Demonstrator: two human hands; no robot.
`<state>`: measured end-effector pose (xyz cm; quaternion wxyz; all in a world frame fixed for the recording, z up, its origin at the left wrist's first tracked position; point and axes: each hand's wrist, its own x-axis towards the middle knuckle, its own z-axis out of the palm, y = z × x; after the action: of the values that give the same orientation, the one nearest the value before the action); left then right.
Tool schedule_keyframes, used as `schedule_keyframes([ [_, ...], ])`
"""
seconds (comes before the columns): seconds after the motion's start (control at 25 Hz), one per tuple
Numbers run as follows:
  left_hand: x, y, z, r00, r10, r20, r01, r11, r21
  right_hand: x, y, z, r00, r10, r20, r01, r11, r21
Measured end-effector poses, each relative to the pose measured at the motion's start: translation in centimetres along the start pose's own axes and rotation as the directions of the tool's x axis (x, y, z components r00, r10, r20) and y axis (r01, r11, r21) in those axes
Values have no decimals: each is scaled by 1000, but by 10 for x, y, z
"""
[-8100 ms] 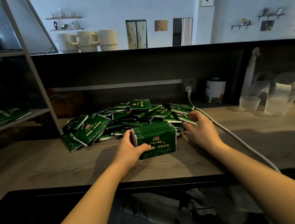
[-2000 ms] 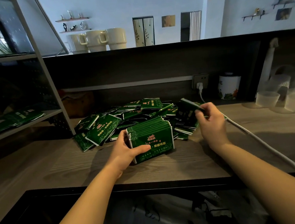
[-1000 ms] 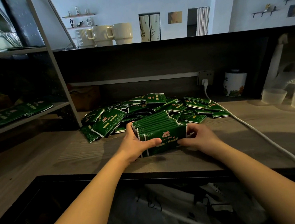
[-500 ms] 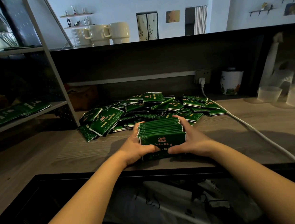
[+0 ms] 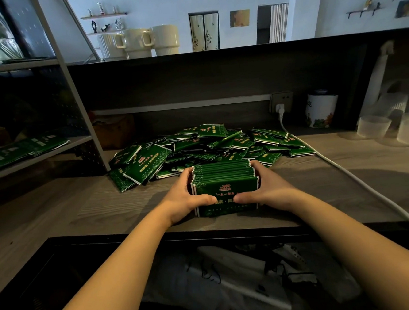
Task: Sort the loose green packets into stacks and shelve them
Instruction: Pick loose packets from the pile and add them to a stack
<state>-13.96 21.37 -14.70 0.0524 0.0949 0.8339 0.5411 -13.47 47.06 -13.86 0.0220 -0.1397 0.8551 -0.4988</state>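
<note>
I am now clamping the stack [image 5: 225, 190] between my left hand [image 5: 187, 200] and right hand [image 5: 270, 191]; the right was adding a packet moments ago. Behind the grip, the loose packets [image 5: 198, 148] are waiting; the shelf [image 5: 34, 156] lies far left.

- Two hands, left [image 5: 185, 200] and right [image 5: 270, 191], clasp one stack of green packets [image 5: 225, 190] on the table [image 5: 80, 208].
- One loose pile of packets [image 5: 198, 148], too many to count.
- Three cream mugs [image 5: 138, 42] along the ledge.
- One white canister [image 5: 321, 110].
- One white cable [image 5: 362, 184].
- Two clear plastic cups [image 5: 373, 126] in plain sight.
</note>
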Motion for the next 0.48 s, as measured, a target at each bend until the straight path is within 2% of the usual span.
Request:
schedule_keyframes([
  [0.12,1,-1,0,1000,18,-10,-18,1000,-21,-1,1,0,1000,-11,15,12,1000,-14],
  [0.24,3,-4,-3,993,-15,-121,-4,988,-155,1,2,-1,998,-53,-33,56,993,100],
  [0.36,5,-8,-6,973,-45,-226,-16,966,-260,4,9,-2,941,-69,-332,118,985,129],
  [0.48,5,-7,-5,971,-37,-236,-23,970,-243,12,16,-9,842,-65,-536,47,998,-46],
])
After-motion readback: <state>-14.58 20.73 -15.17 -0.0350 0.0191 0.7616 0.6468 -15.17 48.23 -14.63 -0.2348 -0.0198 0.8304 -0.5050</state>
